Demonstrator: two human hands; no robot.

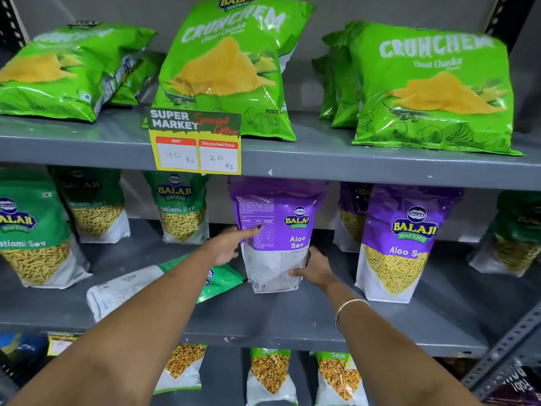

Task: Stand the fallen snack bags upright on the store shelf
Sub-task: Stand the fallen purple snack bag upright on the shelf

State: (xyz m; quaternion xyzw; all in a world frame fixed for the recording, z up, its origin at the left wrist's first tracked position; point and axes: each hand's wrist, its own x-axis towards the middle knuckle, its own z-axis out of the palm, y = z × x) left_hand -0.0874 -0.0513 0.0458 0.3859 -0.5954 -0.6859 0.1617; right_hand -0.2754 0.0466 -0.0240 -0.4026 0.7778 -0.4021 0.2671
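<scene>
Head view: purple Aloo Sev bag (275, 235) upright at frame centre, back panel facing out. Right hand (314, 269) clamps its lower right edge; left hand (227, 247), fingers loosely apart, steadies its left side. Green bag (164, 284) lies flat lower left, still to stand.

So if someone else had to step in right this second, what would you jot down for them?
Left hand: open, fingers resting on the purple Aloo Sev bag.
Right hand: gripping that bag's lower right edge.
Done: the bag stands upright on the middle shelf, back panel turned partly forward.
Left: a green bag lies flat just left of it; stand it up. Top-shelf green chip bags at far left also look slumped.
</scene>
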